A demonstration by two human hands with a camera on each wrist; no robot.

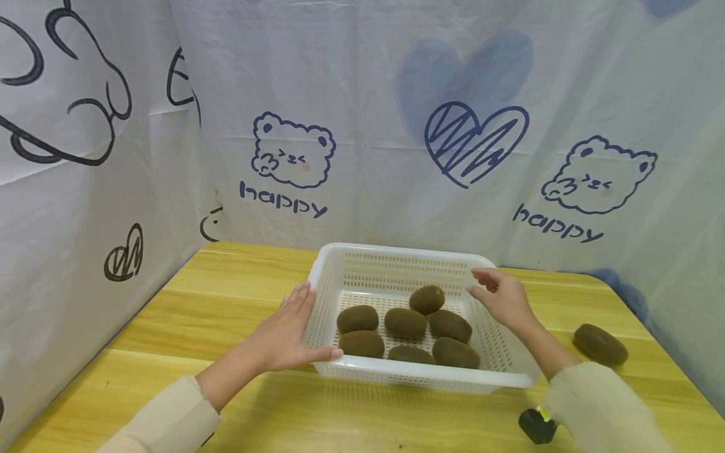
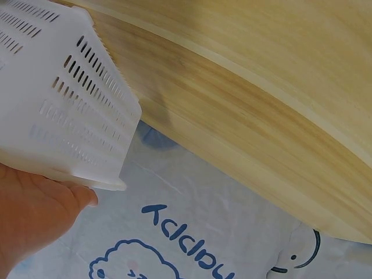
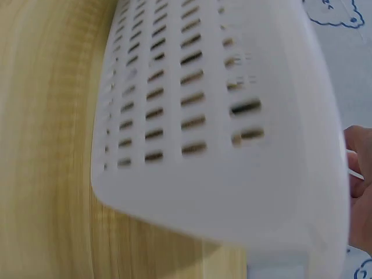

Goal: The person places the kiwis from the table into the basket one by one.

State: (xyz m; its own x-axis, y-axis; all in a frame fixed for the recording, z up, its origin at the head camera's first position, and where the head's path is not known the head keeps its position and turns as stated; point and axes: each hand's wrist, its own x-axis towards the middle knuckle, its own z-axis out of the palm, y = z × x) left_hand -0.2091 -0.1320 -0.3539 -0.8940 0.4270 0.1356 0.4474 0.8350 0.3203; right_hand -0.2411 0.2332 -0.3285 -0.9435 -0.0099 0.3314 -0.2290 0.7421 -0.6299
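Note:
A white perforated plastic basket (image 1: 419,377) stands on the table with several brown kiwis (image 1: 405,323) inside. My left hand (image 1: 289,333) rests on its left rim, fingers extended along the edge and thumb lying over the front rim. In the left wrist view that hand (image 2: 40,212) touches the rim beside the slotted wall. Over the right rim is my right hand (image 1: 504,299), its fingers loosely bent with nothing between them. The right wrist view shows part of the right hand (image 3: 361,186) beyond the rim. One more kiwi (image 1: 600,345) lies on the table, right of the basket.
The wooden table (image 1: 170,352) meets a white printed cloth (image 1: 368,126) at the back and left. Near the right sleeve is a small black object (image 1: 537,426) with a bright yellow spot.

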